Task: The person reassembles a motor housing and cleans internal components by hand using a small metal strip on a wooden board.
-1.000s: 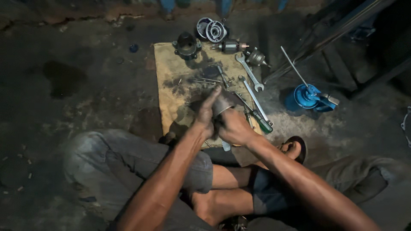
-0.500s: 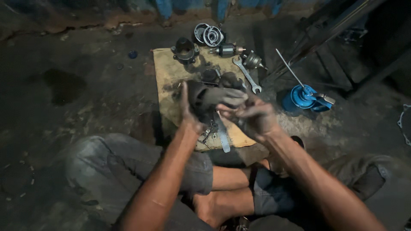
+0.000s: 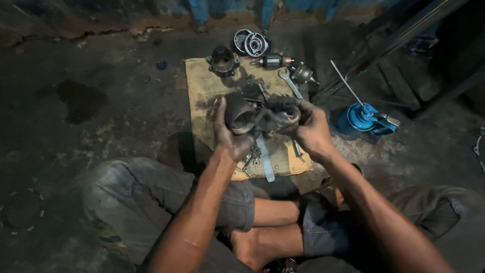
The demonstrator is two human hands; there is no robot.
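My left hand [image 3: 230, 136] grips a dark cylindrical metal housing [image 3: 238, 114], its open end facing me. My right hand [image 3: 309, 126] holds a crumpled greasy rag [image 3: 277, 115] pressed against the housing's side. Both hands hover above a tan cardboard sheet [image 3: 204, 86] on the floor. Under them on the sheet lie a flat metal blade [image 3: 265, 164] and small loose bolts [image 3: 250, 161].
At the sheet's far end lie a black housing [image 3: 223, 60], a round end cover [image 3: 250, 43], a motor armature [image 3: 273, 61], a gear part [image 3: 302, 74] and a wrench [image 3: 289, 81]. A blue oil can [image 3: 361, 117] stands to the right. My crossed legs [image 3: 262, 212] sit below.
Both hands have lifted the housing off the sheet and turned it. The right hand went from gripping the part on the sheet to pressing a rag against it.
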